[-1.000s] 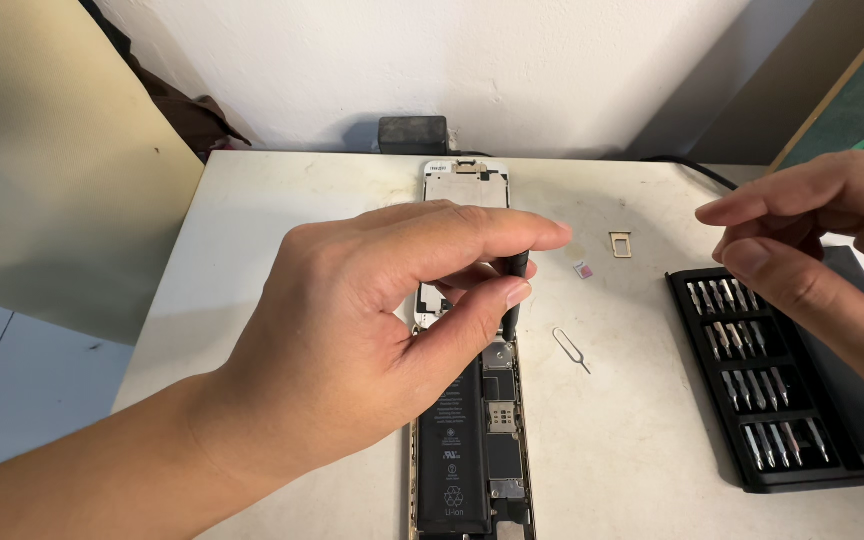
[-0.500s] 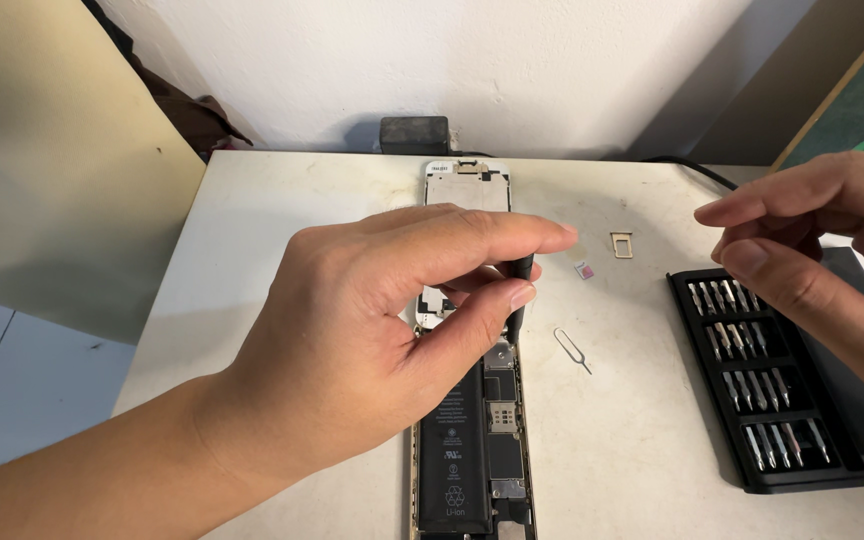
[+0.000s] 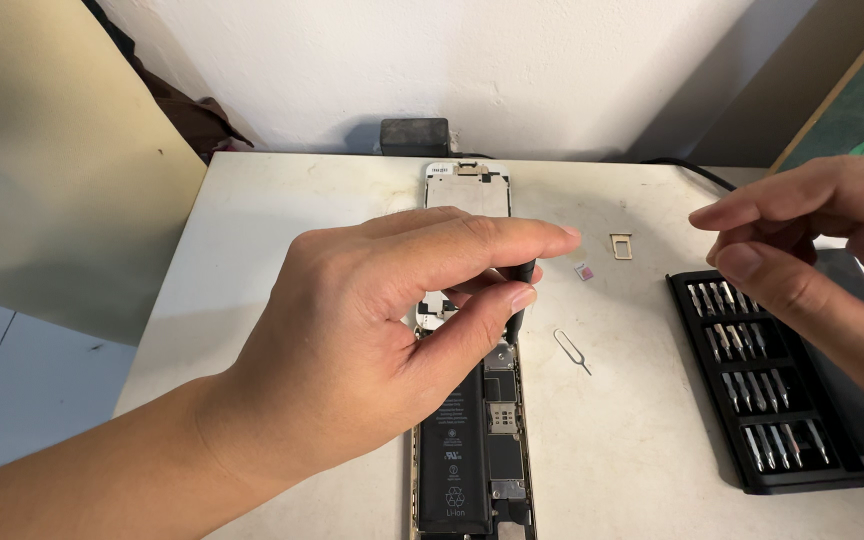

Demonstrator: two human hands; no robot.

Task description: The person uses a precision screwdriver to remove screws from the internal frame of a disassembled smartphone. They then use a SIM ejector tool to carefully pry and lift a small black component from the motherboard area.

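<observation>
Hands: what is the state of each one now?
Left hand: fingers closed on a black screwdriver.
Right hand: fingers pinched together; holding anything cannot be told.

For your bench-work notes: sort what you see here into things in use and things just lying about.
In use: left hand, dark screwdriver, opened phone, right hand, bit tray.

Lying about: SIM tray, ejector pin, small card, black adapter.

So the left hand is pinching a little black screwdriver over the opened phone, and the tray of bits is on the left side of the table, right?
Not quite. The left hand does pinch the black screwdriver over the opened phone, but the tray of bits lies on the right side of the table, under the right hand. The head view shows it.
</observation>
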